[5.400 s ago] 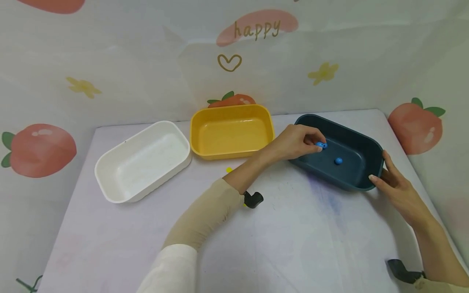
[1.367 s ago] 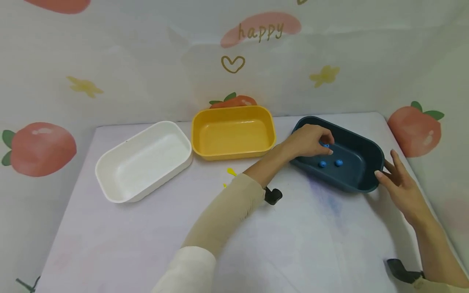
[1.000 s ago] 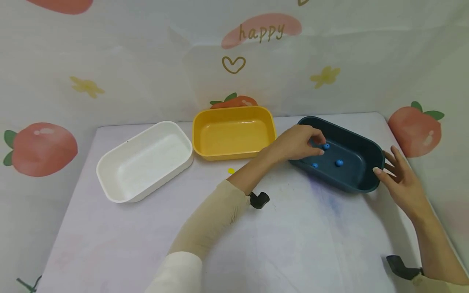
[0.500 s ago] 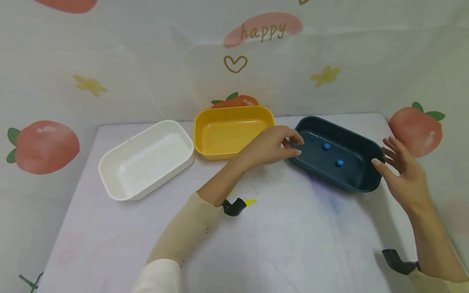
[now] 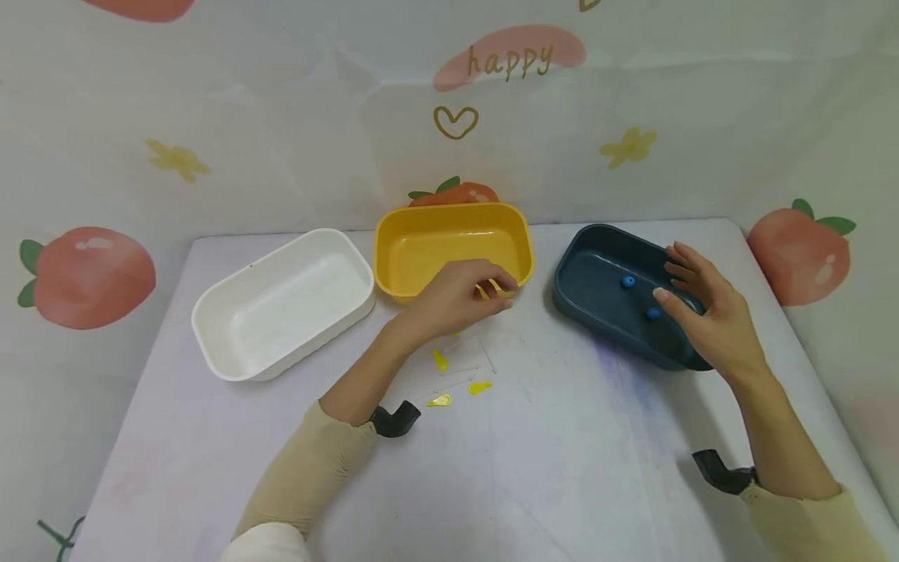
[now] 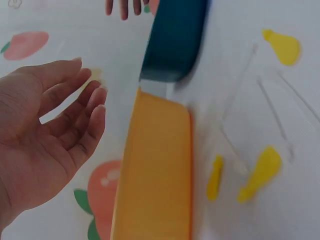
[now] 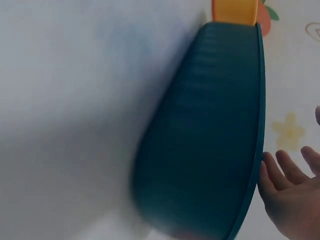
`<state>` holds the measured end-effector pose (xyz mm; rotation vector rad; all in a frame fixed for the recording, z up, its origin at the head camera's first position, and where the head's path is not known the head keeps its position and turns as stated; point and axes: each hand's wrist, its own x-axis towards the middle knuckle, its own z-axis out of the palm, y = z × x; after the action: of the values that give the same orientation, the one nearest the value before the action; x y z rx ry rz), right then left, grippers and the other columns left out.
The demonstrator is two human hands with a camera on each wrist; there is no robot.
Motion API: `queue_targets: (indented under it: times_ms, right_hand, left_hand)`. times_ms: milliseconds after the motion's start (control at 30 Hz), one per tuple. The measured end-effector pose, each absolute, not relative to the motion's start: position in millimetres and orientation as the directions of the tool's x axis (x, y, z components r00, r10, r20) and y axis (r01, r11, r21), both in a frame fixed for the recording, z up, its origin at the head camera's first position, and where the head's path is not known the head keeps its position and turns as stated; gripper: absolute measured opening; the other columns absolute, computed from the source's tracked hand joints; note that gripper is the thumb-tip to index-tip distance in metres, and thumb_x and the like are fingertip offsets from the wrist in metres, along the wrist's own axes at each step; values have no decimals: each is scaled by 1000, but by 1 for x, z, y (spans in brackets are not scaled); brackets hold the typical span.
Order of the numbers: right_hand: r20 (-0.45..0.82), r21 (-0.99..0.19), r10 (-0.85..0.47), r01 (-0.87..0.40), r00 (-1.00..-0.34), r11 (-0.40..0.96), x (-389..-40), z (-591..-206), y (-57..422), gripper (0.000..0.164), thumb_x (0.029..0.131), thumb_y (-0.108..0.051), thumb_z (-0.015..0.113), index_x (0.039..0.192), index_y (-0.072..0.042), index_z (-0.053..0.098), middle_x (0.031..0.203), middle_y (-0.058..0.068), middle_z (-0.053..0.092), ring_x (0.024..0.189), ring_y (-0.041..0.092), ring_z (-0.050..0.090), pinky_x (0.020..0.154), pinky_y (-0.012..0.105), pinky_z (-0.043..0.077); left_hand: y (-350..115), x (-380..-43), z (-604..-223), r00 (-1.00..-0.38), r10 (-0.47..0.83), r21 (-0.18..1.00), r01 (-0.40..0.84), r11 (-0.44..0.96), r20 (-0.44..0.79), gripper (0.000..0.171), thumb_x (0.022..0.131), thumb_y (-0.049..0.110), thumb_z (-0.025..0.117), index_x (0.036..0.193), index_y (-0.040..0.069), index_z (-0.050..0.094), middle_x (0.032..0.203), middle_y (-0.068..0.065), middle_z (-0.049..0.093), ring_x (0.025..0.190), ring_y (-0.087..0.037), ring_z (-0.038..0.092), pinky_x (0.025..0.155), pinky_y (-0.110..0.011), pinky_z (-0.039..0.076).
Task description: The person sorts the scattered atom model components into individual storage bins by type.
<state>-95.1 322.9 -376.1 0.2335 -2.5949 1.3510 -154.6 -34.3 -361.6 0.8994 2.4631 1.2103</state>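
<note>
My left hand [image 5: 463, 293] hovers in front of the yellow tray [image 5: 393, 269], its fingers loosely bent. In the left wrist view, nothing shows between the thumb and fingers of that hand [image 6: 55, 112]. My right hand [image 5: 719, 316] is at the right end of the dark blue tray [image 5: 597, 293], fingers spread and relaxed. The right wrist view has its fingertips right at the tray's rim [image 7: 261, 100]. Two small blue beads lie apart inside the dark tray: one bead [image 5: 628, 282] farther back, the other bead [image 5: 653, 314] nearer the front.
A white tray [image 5: 281, 312] stands at the left. On the table before the yellow tray lie several small yellow pieces [image 5: 480, 387] shaped like uninflated balloons. Thin pale sticks [image 5: 454, 385] with thicker ends lie among them. A patterned cloth wall [image 5: 302, 117] rises behind the trays.
My left hand has left the dark tray, moving left to the yellow one. A third bead in the dark tray has gone from sight. My right hand has shifted left over the tray's end.
</note>
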Motion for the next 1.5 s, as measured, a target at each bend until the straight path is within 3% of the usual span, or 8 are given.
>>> queue_targets:
  times_ms: [233, 400, 600, 833, 1100, 1233, 1500]
  right_hand:
    - [250, -806, -110, -270, -962, 527, -113, -375, 295, 69, 93, -1, 67, 153, -22, 40, 149, 14, 46, 128, 10, 52, 99, 13, 40]
    - [252, -836, -128, -283, -959, 470, -121, -377, 276, 68, 93, 0, 66, 153, -18, 39, 150, 16, 45, 131, 21, 52, 101, 16, 41]
    - [253, -872, -162, -297, -954, 389, -129, -380, 255, 67, 94, 2, 64, 153, -14, 38, 151, 17, 43, 134, 30, 48, 103, 22, 42]
    - [210, -911, -197, -265, -958, 317, -136, -381, 230, 63, 96, -3, 64, 153, -17, 39, 151, 9, 45, 135, 31, 47, 106, 27, 41]
    - [147, -941, -185, -195, -972, 275, -143, -383, 203, 62, 97, -2, 61, 153, -11, 37, 155, 9, 39, 140, 28, 41, 111, 38, 37]
    - [45, -937, -169, -100, -985, 335, -142, -375, 186, 64, 98, -6, 61, 155, -8, 32, 160, 9, 31, 144, 29, 34, 113, 44, 33]
    - [-50, -930, -103, 8, -993, 367, -149, -388, 168, 68, 97, -18, 65, 156, -12, 31, 161, 4, 29, 146, 20, 30, 114, 40, 32]
  left_hand:
    - [-62, -144, -372, -813, 578, 794, 397, 460, 72, 16, 91, 16, 73, 107, 13, 74, 102, 3, 71, 90, -8, 62, 81, -24, 52]
    - [-82, -138, -376, -836, 545, 793, 375, 480, 66, 13, 92, 15, 73, 104, 16, 74, 97, 9, 68, 89, -7, 60, 80, -26, 52]
    - [-97, -132, -382, -847, 531, 798, 322, 509, 4, 20, 93, 13, 71, 112, 10, 74, 102, 2, 70, 90, -11, 61, 81, -30, 52]
    - [-110, -127, -401, -812, 580, 772, 332, 542, -58, 26, 91, 7, 70, 117, 9, 73, 114, -1, 70, 100, -15, 63, 88, -33, 52]
    - [-119, -127, -420, -800, 599, 737, 394, 548, -18, 32, 91, 4, 71, 122, 8, 71, 124, -2, 67, 117, -17, 61, 100, -35, 48]
    - [-118, -128, -424, -805, 593, 738, 390, 551, -16, 33, 91, 4, 70, 123, 10, 70, 122, 1, 68, 109, -15, 62, 96, -34, 50]
    - [-116, -130, -430, -832, 553, 730, 347, 589, -50, 31, 92, 6, 70, 122, 13, 71, 111, 2, 69, 93, -16, 57, 85, -31, 50]
